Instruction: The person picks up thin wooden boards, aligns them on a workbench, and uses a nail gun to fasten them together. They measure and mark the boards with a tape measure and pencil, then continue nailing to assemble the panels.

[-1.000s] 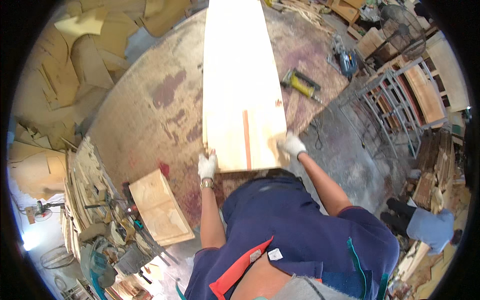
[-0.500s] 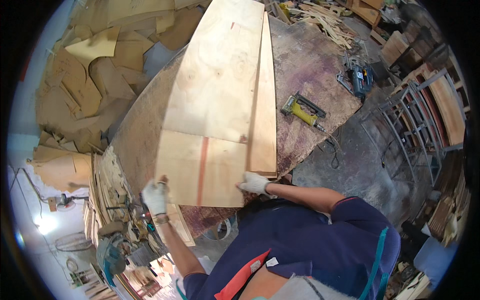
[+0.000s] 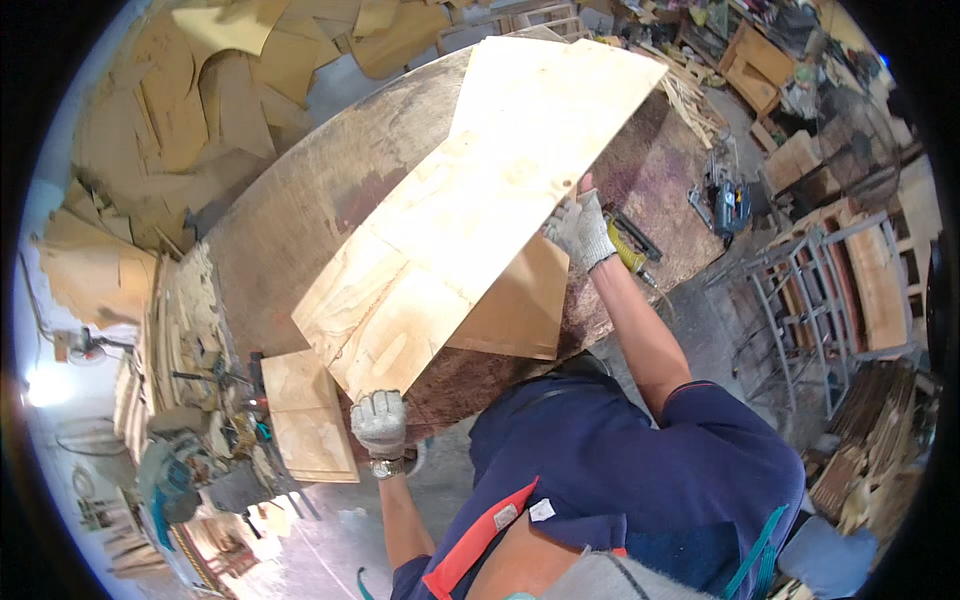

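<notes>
Pale plywood board (image 3: 480, 190): slanting over the worktop (image 3: 280, 230), near-left to far-right, across a browner panel (image 3: 520, 310).
Gloved left hand (image 3: 380, 425): holding the near end with curled fingers.
Gloved right hand (image 3: 583, 228): right at the right edge, cannot tell the fingers' grip.
Yellow air tool (image 3: 628, 246): lying just right.

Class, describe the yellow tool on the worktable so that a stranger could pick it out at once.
Find the big, worn worktable. On its right-hand side, just right of the gloved right hand, lies the yellow tool. Its colour sets it apart from the blue-and-black tool farther right.
</notes>
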{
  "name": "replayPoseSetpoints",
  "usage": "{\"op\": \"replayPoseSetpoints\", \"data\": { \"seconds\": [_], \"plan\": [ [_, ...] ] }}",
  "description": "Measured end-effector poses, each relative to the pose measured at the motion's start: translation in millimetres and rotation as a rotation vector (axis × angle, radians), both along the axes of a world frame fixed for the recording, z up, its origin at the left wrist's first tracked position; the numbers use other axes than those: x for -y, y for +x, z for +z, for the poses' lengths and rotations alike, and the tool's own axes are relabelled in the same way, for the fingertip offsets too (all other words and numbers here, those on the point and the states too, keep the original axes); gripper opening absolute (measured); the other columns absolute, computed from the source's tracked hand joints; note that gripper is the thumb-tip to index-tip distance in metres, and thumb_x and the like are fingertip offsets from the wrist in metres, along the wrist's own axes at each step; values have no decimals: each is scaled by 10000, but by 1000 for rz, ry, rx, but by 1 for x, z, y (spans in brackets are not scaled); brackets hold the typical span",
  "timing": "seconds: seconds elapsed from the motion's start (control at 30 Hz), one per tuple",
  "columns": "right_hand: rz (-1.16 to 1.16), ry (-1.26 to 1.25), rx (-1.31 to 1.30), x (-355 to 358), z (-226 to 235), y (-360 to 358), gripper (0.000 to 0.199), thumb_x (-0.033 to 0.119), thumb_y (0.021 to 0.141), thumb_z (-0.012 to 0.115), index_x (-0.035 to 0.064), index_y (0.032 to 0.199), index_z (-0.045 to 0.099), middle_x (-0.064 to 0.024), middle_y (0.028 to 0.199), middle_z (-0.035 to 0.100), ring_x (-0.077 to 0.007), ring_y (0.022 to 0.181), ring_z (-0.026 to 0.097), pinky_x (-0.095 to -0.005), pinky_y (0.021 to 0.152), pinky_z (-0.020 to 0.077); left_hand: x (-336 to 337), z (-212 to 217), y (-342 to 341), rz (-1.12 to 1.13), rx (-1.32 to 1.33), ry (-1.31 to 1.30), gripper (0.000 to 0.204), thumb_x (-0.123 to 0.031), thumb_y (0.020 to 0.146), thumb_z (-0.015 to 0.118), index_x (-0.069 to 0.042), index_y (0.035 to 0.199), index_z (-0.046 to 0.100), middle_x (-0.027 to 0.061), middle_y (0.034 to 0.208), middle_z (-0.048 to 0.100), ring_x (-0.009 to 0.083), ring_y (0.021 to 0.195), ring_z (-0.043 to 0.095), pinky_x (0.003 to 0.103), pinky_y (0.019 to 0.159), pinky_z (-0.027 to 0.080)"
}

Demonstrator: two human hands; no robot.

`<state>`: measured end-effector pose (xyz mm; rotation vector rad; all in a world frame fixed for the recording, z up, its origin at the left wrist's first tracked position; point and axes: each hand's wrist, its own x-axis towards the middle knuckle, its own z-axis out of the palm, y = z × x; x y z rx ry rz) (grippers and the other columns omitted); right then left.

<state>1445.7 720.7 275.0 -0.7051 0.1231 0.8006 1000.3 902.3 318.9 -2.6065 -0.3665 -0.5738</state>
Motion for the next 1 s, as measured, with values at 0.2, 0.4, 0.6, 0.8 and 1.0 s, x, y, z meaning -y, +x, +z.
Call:
{"op": "replayPoseSetpoints", "data": {
  "seconds": [0.2, 0.4, 0.6, 0.8, 1.0],
  "plan": [
    [-47, -141, -211, -17, -61, -10, 713, 509, 970, 645, 103, 1501, 396, -196, 1444, 509, -381, 1268, 553, -573, 1079, 475, 37, -87, -10, 282, 0, -270, 407, -340, 629, 821, -113, 900, 620, 73, 888, 600, 287, 905, 586, 458, 776, 438],
    [140, -438, -67, -12, -92, 16, 355, 301, 1005, 658, 104, 1298, 619, -75, 1253, 675, -255, 1102, 657, -456, 915, 585, 77, -134, 6, 750, 270, -673, 918, -310, 641, 884, -64, 1421, 469, 216, 1248, 603, 399, 1232, 556, 560, 1144, 357],
    [377, -596, 19, 16, -94, 21, 226, 293, 1010, 650, 140, 1176, 662, 3, 1050, 703, -141, 944, 652, -324, 754, 573, 47, -132, -50, 482, 860, -2261, 705, -485, 917, 682, -17, 1407, 486, 157, 1262, 615, 260, 1044, 606, 393, 1017, 471],
    [612, -417, 53, 50, -96, -49, 228, 293, 1016, 643, 157, 1199, 642, 39, 1015, 697, -125, 854, 669, -280, 614, 571, 77, -129, -72, 1128, 964, -1473, 555, -490, 1017, 591, -79, 655, 501, -38, 618, 403, 114, 592, 351, 353, 526, 285],
    [822, -544, -27, 66, -102, -105, 280, 240, 1001, 670, 114, 1247, 623, -29, 1046, 718, -163, 928, 707, -311, 654, 607, 161, -111, -149, 1388, 939, -1329, 562, -437, 1018, 613, 88, 829, 674, 83, 724, 615, 176, 651, 507, 394, 585, 432]
  ]
}}
